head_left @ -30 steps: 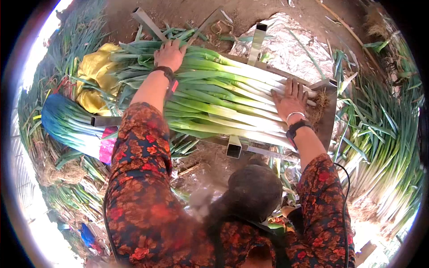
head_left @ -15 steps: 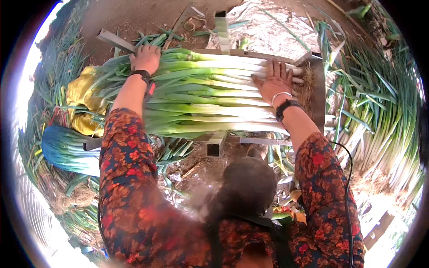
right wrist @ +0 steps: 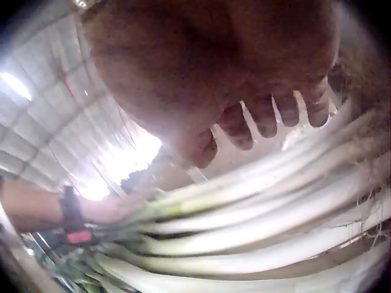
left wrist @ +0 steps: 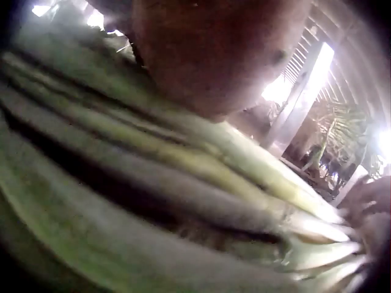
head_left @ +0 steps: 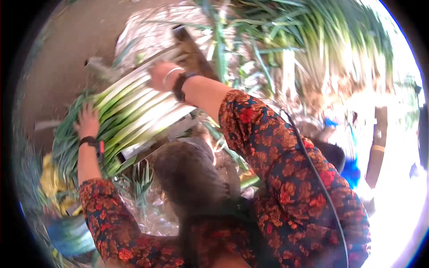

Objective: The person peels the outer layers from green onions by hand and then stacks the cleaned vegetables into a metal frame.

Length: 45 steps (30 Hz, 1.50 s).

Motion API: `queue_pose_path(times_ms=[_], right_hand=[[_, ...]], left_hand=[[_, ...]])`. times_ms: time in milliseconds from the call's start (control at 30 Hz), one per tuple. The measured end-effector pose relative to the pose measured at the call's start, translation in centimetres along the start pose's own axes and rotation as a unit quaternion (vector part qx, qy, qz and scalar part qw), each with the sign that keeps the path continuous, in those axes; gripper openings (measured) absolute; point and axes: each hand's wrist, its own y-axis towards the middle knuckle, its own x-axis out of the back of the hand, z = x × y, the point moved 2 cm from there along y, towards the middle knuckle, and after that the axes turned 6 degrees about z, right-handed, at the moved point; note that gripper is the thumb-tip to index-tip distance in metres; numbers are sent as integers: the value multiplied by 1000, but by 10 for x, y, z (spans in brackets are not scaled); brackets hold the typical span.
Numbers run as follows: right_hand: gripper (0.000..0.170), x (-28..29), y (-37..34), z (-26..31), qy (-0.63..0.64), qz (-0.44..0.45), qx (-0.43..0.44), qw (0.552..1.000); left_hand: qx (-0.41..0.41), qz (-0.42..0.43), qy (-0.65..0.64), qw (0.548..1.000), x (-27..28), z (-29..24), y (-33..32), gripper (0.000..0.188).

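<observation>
Left hand: fingers spread and laid over the green leaf end of the leeks, grasping nothing. Right hand: above the white end, motion-blurred in the head view; the right wrist view shows its fingers extended and apart, not clenched, though I cannot tell whether the tips touch the stalks. The leeks lie side by side in a metal frame, between and below the two hands, white ends toward the frame's end plate. Brown earth floor beyond the frame, with a pale crinkled sheet on it; a large heap of leeks lies on the right, a yellow sack and a blurred blue-wrapped bundle at lower left. The right wrist view adds an arched, ribbed roof and fine roots, neither legible from the head; the left wrist view adds a bright upright post beside the stalks. Stalks smooth, cylindrical and glossy white, grading to flattened green leaves; roots thin and stringy. Sleeves of dark fabric with an orange-red floral print; a thin pale bracelet rings the right wrist beside a black strap.
</observation>
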Motion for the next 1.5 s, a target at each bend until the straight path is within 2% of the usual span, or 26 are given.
queue_pose_path(times_ms=[67,167,200,300,367,433,467,500,533,567,600,633,700,733,767,800,867,933,1033,1167,1267,1333,1400,1433,1467,1500], right_hand=[[36,14,-57,9,55,-157,68,984],[22,11,-148,-6,157,-309,193,918],[20,6,-181,-17,187,-352,232,887],[17,-35,-253,-62,271,-383,48,882],[17,-80,-278,-111,313,-360,-87,875],[21,-134,-291,-169,329,-341,-193,859],[24,-163,-294,-198,336,-322,-257,847],[25,-200,-293,-232,333,-314,-302,837],[27,-226,-295,-260,329,-302,-346,825],[28,-232,-303,-276,317,-276,-379,825],[30,-236,-310,-293,304,-249,-410,823],[30,-247,-309,-322,274,-208,-458,820],[32,-231,-313,-356,168,-170,-430,870],[33,-220,-310,-381,168,-179,-434,867],[34,-207,-308,-405,167,-187,-438,863],[34,-194,-301,-429,244,-247,-446,825],[32,-148,-283,-469,173,-265,-455,832],[29,-76,-279,-472,193,-299,-445,822],[34,-68,-237,-551,178,-416,-442,775],[43,-48,-195,-594,88,-226,-550,799],[48,-39,-193,-587,91,-267,-575,768],[56,-31,-199,-593,165,-238,-500,816],[56,-38,-197,-610,178,-331,-434,819],[56,-29,-209,-606,250,-277,-435,819],[56,-22,-225,-594,229,-299,-372,848],[55,-12,-249,-573,237,-281,-379,850]], left_hand=[[-2,60,47,997,39,-14,-4,50],[-33,8,62,997,115,-35,-32,46],[-69,-45,-22,996,124,-32,-24,44],[-166,-185,-258,934,164,-31,-16,41],[-191,-231,-364,882,230,-86,-82,38],[-222,-215,-456,835,276,-150,-159,35],[-225,-171,-540,793,283,-180,-186,32],[-233,-94,-652,715,286,-212,-213,29],[-344,-36,-697,629,275,-238,-216,26],[-374,5,-698,611,271,-270,-234,23],[-341,108,-742,567,259,-298,-244,22],[-343,129,-753,547,252,-329,-252,20],[-272,200,-790,512,224,-382,-250,13],[-282,218,-731,582,206,-395,-244,13],[-294,229,-724,581,204,-401,-245,13],[-307,237,-715,582,207,-406,-245,13],[-276,233,-734,576,220,-414,-233,13],[-249,240,-736,582,222,-418,-224,14],[-208,282,-716,604,219,-422,-214,15],[-225,281,-692,626,220,-433,-206,14],[-237,274,-691,626,217,-437,-202,14],[-246,282,-679,631,218,-438,-202,14],[-259,282,-673,633,219,-437,-205,14],[-269,276,-671,633,218,-436,-206,13],[-279,271,-670,633,218,-433,-207,13],[-275,286,-679,618,218,-429,-208,11]])
